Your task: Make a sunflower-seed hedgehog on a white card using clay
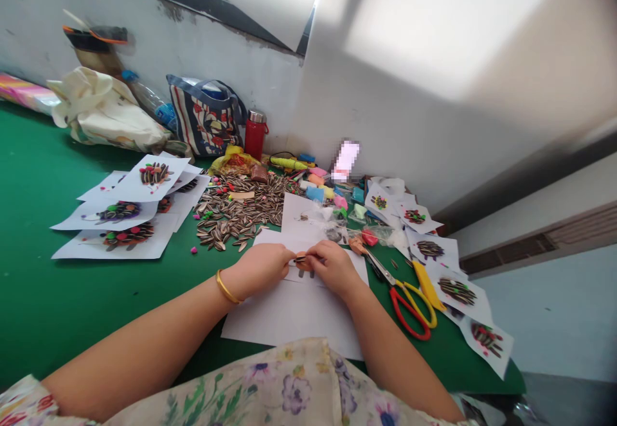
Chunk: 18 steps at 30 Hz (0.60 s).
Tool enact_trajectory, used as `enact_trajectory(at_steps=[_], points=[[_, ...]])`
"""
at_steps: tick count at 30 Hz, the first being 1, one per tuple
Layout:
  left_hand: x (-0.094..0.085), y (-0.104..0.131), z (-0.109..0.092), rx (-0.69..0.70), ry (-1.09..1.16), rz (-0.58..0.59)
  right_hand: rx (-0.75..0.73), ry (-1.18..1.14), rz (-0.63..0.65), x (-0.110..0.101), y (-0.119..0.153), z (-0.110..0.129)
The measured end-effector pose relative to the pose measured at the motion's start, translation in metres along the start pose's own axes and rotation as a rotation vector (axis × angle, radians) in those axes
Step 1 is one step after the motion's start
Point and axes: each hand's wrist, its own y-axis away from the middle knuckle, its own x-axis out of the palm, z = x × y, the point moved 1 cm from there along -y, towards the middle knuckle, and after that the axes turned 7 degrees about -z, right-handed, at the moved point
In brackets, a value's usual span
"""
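the right hand pinched narrowly at a small, rounded orange lump over smooth white paper; the left hand curled at its other side, its grip hidden. striped, pointed seeds lay heaped on the plain green bench, metal scissors rightward, a scuffed pale wall beyond.

On our green counter, seeds lie heaped in the middle, coloured lumps beside them. Nearest us is white paper, with scissors to the right. Bags and a red flask stand at the back.
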Motion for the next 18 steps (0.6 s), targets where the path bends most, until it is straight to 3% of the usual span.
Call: enact_trajectory(at_steps=[14, 18], points=[[0.0038, 0.0006, 0.0003, 0.024, 0.029, 0.0, -0.044, 0.001, 0.033, 0.0043, 0.0003, -0.0003], [0.0021, -0.0035, 0.0059, -0.073, 0.187, -0.069, -0.03, -0.029, -0.02, 0.0008, -0.0008, 0.0]])
